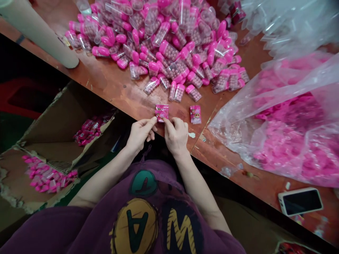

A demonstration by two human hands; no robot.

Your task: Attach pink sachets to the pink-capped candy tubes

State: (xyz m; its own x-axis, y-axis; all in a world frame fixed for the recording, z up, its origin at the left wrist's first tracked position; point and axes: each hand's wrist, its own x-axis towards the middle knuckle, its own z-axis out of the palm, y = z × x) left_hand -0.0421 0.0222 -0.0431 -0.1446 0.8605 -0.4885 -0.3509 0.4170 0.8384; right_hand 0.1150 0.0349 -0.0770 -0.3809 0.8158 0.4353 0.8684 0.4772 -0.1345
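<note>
My left hand (140, 133) and my right hand (175, 134) meet at the near edge of the brown table (113, 83). Both pinch a small pink printed packet (161, 112) between thumb and fingers, one hand on each lower corner. A second pink packet (195, 114) lies flat on the table just to the right. Beyond them spreads a large heap of clear capsules with pink caps (169, 46), filled with small pink beads.
A clear plastic bag of pink pieces (288, 130) lies at the right, with more clear bags (288, 24) behind. A phone (300, 201) rests near the table's right edge. Cardboard boxes (60, 141) below left hold pink packets and capsules. A pale tube (39, 33) lies top left.
</note>
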